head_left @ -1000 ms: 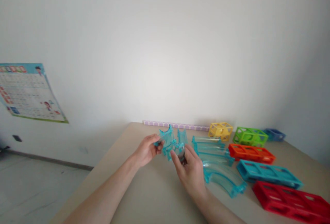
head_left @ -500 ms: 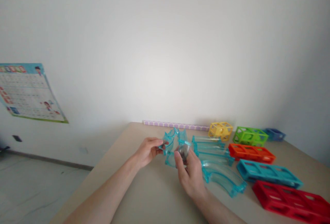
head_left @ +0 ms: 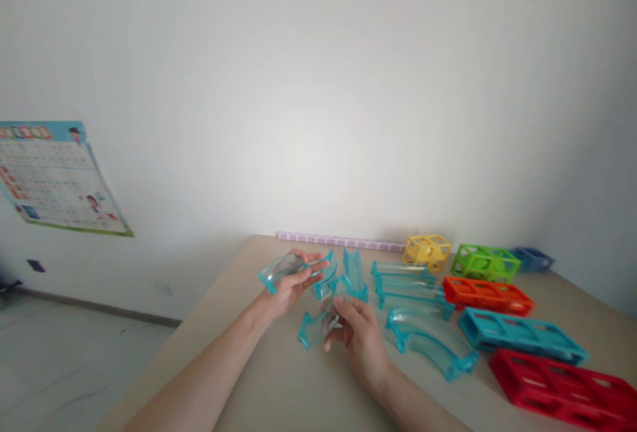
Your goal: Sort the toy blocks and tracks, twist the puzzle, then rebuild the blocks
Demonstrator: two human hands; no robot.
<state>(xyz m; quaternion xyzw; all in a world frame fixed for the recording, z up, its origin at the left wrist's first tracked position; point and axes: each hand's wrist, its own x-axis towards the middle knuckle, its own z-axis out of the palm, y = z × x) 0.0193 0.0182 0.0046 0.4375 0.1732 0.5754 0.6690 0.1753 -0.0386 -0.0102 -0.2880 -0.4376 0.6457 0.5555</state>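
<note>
My left hand (head_left: 293,283) holds a clear teal track piece (head_left: 271,274), thumb on it and fingertips stretched out past it. Lower and to the right, my right hand (head_left: 355,326) pinches a second clear teal track piece (head_left: 311,331) between thumb and fingers; its middle is partly hidden and blurred. Just beyond the hands a short curved teal piece (head_left: 326,274) and a straight teal track piece (head_left: 353,269) show on the table. Right of my right hand lies a larger curved track piece (head_left: 430,339), with several straight track pieces (head_left: 411,286) behind it.
Along the right of the table (head_left: 298,392) stand open-frame blocks: yellow (head_left: 426,253), green (head_left: 485,263), blue (head_left: 532,259), orange (head_left: 488,294), teal (head_left: 522,336) and red (head_left: 562,385). A purple patterned strip (head_left: 341,241) runs along the wall. A poster (head_left: 60,180) hangs at left.
The teal pieces that were close together between my hands are now apart. My left hand has turned and holds one piece to the left; my right hand has moved lower and left with another.
</note>
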